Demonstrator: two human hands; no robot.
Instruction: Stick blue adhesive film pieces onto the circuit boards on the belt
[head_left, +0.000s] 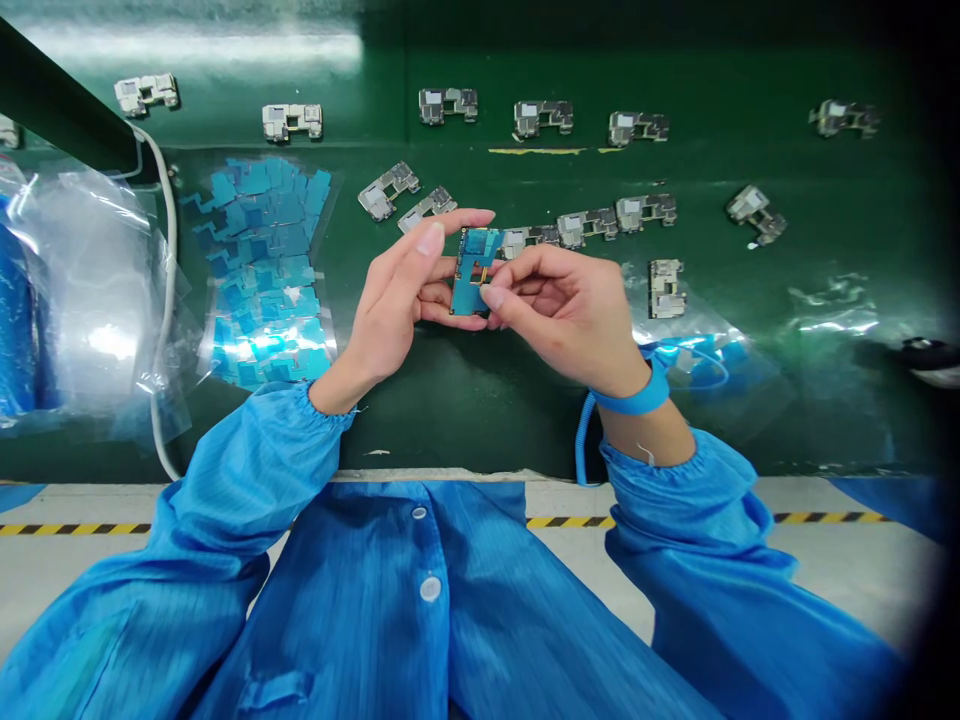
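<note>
Above the bench (480, 400), in from its near edge, my left hand (401, 285) and right hand (566, 305) grip a circuit board (463, 270); blue film (468, 297) seems laid, one corner finger-hidden; farther boards (545, 118) show none yet.

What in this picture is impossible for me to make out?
Head view: the back of the blue-covered rectangular circuit board; it faces away, with fingers of the left hand behind it.
Head view: the rest of the pale grey metallic piece, cut off by the left edge.
Head view: fine markings on the silver-grey circuit board at upper right, too small and blurred.
</note>
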